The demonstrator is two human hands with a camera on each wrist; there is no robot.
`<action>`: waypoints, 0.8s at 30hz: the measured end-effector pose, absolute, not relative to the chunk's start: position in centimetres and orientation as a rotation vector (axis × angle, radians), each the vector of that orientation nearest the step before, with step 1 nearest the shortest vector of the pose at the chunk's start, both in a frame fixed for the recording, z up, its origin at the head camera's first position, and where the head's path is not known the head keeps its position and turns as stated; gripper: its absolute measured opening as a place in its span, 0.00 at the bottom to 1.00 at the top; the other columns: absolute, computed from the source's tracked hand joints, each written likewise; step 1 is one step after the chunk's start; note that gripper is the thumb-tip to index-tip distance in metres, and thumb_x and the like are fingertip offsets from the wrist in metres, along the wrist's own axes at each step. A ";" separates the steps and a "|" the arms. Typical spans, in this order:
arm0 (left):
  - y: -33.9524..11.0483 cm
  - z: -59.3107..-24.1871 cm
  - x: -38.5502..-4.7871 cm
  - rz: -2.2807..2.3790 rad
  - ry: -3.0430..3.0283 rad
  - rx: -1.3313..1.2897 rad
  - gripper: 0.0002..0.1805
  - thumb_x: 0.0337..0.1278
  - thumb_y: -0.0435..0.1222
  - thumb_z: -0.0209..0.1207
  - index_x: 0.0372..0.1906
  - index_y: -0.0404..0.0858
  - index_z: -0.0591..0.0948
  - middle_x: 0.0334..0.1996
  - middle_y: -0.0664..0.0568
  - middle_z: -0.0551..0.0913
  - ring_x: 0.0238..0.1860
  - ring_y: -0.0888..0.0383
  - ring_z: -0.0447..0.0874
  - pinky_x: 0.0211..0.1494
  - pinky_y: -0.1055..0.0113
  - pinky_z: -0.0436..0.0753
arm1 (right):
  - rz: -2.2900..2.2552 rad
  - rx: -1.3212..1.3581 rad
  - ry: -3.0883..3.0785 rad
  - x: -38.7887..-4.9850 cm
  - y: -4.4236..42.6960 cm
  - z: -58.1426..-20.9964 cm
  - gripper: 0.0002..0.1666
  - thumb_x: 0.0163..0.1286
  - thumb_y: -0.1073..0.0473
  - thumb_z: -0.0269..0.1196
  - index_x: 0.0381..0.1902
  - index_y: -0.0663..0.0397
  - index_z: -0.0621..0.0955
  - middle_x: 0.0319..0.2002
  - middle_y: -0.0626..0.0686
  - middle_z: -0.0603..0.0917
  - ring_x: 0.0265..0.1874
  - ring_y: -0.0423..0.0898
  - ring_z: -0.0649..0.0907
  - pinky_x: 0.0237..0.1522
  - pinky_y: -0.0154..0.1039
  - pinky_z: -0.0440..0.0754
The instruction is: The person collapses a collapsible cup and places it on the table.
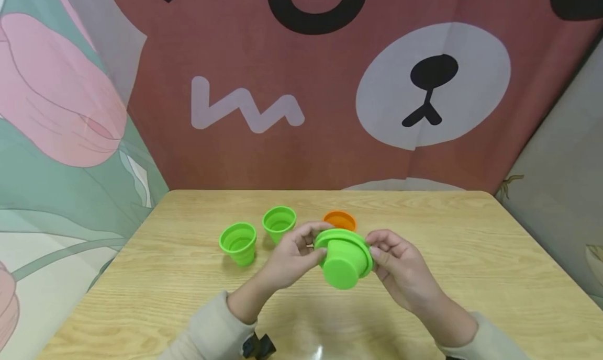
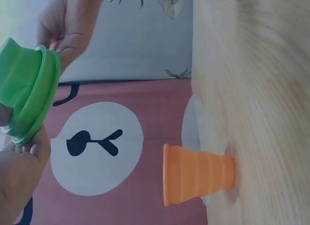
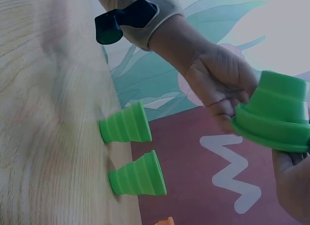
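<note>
A green cup [image 1: 343,263] with a wide rim is held in the air above the table, its base tilted down toward the head camera. My left hand [image 1: 292,258] pinches the left side of the rim between thumb and fingers. On the opposite side, my right hand [image 1: 409,271] pinches the rim the same way. The left wrist view shows the held cup [image 2: 24,89] between both hands; the right wrist view shows its stepped body [image 3: 276,108] from the side.
Two green cups [image 1: 239,243] [image 1: 279,223] stand upright on the wooden table [image 1: 179,276], left of the hands. Behind the held cup stands an orange cup [image 1: 340,220], partly hidden in the head view. A printed curtain [image 1: 330,156] hangs behind the table.
</note>
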State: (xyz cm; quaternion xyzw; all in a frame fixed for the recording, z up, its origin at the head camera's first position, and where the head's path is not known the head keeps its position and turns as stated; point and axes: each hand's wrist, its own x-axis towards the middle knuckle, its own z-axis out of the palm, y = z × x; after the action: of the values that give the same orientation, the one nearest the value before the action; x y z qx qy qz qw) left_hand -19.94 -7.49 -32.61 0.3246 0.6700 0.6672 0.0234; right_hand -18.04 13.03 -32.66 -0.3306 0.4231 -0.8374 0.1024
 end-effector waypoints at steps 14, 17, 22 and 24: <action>-7.9 -32.7 -20.2 2.051 2.003 1.038 0.16 0.48 0.21 0.50 0.45 0.22 0.68 0.33 0.41 0.76 0.31 0.61 0.75 0.33 0.70 0.78 | -2.494 -1.065 1.116 -18.0 12.8 -33.0 0.20 0.63 0.79 0.35 0.41 0.61 0.72 0.36 0.52 0.76 0.35 0.42 0.77 0.41 0.31 0.75; -8.0 -32.8 -20.3 2.089 1.817 1.069 0.18 0.48 0.23 0.52 0.45 0.18 0.65 0.34 0.48 0.76 0.33 0.61 0.74 0.36 0.71 0.77 | -2.485 -1.086 1.087 -18.0 13.0 -33.0 0.20 0.63 0.79 0.35 0.42 0.61 0.72 0.37 0.52 0.76 0.36 0.42 0.77 0.42 0.31 0.75; -8.0 -32.8 -20.4 2.119 1.533 1.132 0.27 0.48 0.30 0.55 0.46 0.14 0.59 0.37 0.52 0.75 0.37 0.60 0.73 0.40 0.72 0.75 | -2.446 -1.115 1.111 -18.0 13.5 -32.9 0.21 0.64 0.79 0.34 0.42 0.61 0.71 0.37 0.52 0.76 0.36 0.42 0.76 0.42 0.31 0.74; -7.9 -32.9 -20.5 2.122 1.474 1.154 0.28 0.50 0.31 0.55 0.47 0.14 0.58 0.37 0.52 0.74 0.37 0.60 0.72 0.41 0.72 0.75 | -2.424 -1.124 1.170 -18.0 13.8 -32.8 0.21 0.63 0.79 0.34 0.42 0.61 0.71 0.36 0.51 0.76 0.36 0.42 0.76 0.42 0.31 0.74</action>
State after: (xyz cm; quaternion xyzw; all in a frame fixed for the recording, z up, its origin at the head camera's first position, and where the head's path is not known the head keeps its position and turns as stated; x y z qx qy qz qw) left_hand -20.50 -7.90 -32.93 0.4030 0.5147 0.7407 0.1552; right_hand -17.99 13.76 -32.84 -0.3828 0.3985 -0.8259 0.1122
